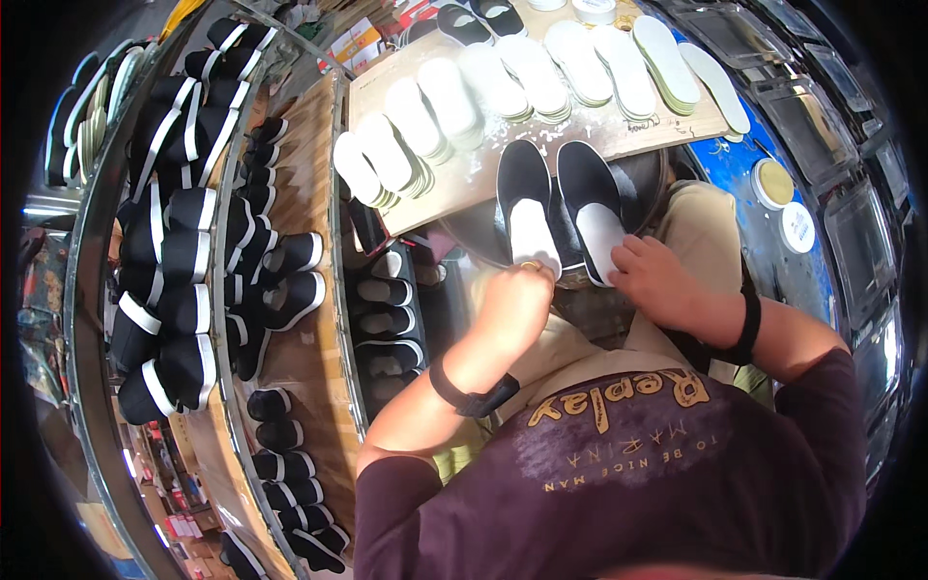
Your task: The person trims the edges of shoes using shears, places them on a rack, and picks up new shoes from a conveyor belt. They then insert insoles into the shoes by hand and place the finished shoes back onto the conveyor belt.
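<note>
Two black slip-on shoes sit side by side in front of me, toes pointing away. The left shoe [523, 172] has a white insole [530, 235] showing in its opening, and a white insole [596, 230] also shows in the right shoe [584, 174]. My left hand [518, 302] is closed at the heel of the left shoe, its fingertips hidden partly by the knuckles. At the right shoe's heel my right hand [657, 278] grips with bent fingers and thumb. Dark rounded surfaces lie under the shoes.
Stacks of white insoles [539, 77] line a wooden board [464, 184] beyond the shoes. Another pair of black shoes [480, 21] stands at its far edge. Shelves of black shoes [290, 300] rise on my left. Round tins [773, 184] sit on a blue surface [764, 266] at right.
</note>
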`<state>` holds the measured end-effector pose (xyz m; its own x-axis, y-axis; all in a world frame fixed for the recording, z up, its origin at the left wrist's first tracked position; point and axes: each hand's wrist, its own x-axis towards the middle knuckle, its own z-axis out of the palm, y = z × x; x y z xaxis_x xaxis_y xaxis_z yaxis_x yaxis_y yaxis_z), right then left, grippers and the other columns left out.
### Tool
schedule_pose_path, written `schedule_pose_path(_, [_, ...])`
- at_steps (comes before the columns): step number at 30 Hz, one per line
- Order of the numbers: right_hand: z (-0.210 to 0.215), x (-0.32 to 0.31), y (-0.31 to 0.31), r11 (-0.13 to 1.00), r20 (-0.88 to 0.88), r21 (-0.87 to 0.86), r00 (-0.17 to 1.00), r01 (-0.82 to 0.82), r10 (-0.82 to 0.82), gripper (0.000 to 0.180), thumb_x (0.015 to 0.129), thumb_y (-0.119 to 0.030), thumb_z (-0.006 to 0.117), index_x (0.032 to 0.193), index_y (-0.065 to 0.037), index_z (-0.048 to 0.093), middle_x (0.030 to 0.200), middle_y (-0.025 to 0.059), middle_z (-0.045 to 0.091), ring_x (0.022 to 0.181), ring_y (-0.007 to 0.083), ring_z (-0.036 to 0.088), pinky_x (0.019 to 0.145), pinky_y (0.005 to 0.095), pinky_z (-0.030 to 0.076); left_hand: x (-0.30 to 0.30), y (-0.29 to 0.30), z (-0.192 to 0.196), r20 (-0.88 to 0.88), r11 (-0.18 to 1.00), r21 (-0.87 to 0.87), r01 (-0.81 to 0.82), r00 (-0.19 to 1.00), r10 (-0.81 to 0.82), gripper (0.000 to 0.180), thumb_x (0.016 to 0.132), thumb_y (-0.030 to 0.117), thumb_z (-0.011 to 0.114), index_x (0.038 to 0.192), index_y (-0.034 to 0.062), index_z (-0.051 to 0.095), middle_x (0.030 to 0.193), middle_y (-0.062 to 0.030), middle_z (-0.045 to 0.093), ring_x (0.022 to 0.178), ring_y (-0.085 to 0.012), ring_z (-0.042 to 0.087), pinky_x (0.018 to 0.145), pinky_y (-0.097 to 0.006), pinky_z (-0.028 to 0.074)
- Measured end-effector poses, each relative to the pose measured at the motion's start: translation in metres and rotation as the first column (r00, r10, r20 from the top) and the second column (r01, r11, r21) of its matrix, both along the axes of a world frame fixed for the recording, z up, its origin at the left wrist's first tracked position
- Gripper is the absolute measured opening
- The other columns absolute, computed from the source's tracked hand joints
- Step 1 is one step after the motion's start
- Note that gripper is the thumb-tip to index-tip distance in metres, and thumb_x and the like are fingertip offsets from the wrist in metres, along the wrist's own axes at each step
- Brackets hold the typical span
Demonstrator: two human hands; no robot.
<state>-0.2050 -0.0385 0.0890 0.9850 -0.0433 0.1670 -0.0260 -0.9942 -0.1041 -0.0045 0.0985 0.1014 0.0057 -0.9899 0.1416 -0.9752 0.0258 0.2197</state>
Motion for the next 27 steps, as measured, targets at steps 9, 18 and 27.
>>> schedule_pose_path(9, [-0.067, 0.042, -0.041, 0.849, -0.078, 0.453, 0.961, 0.272, -0.266, 0.01, 0.07, -0.018, 0.061, 0.065, -0.01, 0.058, 0.07, 0.0089, 0.057, 0.079, 0.0241, 0.056, 0.069, 0.0365, 0.041, 0.006, -0.003, 0.005, -0.078, 0.999, 0.019, -0.045, 0.996, 0.046, 0.007, 0.072, 0.007, 0.062, 0.071, 0.0012, 0.058, 0.074, -0.018, 0.062, 0.065, -0.0362, 0.064, 0.059, -0.044, 0.053])
schedule_pose_path(18, [-0.04, 0.062, -0.032, 0.985, -0.264, 0.017, 0.951, 0.171, -0.161, 0.01, 0.078, -0.023, 0.063, 0.074, -0.014, 0.064, 0.069, 0.0053, 0.06, 0.081, 0.024, 0.06, 0.072, 0.0441, 0.039, 0.021, -0.001, -0.006, -0.126, 0.988, -0.017, -0.151, 0.981, 0.148, 0.006, 0.072, 0.007, 0.062, 0.076, 0.0028, 0.063, 0.077, -0.0179, 0.063, 0.073, -0.0373, 0.064, 0.064, -0.044, 0.053])
schedule_pose_path(27, [-0.045, 0.085, 0.004, 0.987, 0.009, 0.153, 0.999, 0.045, -0.047, 0.04, 0.076, -0.026, 0.07, 0.114, -0.014, 0.063, 0.096, 0.0033, 0.061, 0.094, 0.0222, 0.059, 0.083, 0.0434, 0.038, 0.046, -0.016, -0.03, -0.057, 0.989, -0.077, -0.127, 0.991, 0.123, 0.005, 0.07, 0.003, 0.061, 0.074, 0.0026, 0.063, 0.075, -0.0161, 0.063, 0.071, -0.0358, 0.063, 0.066, -0.043, 0.054])
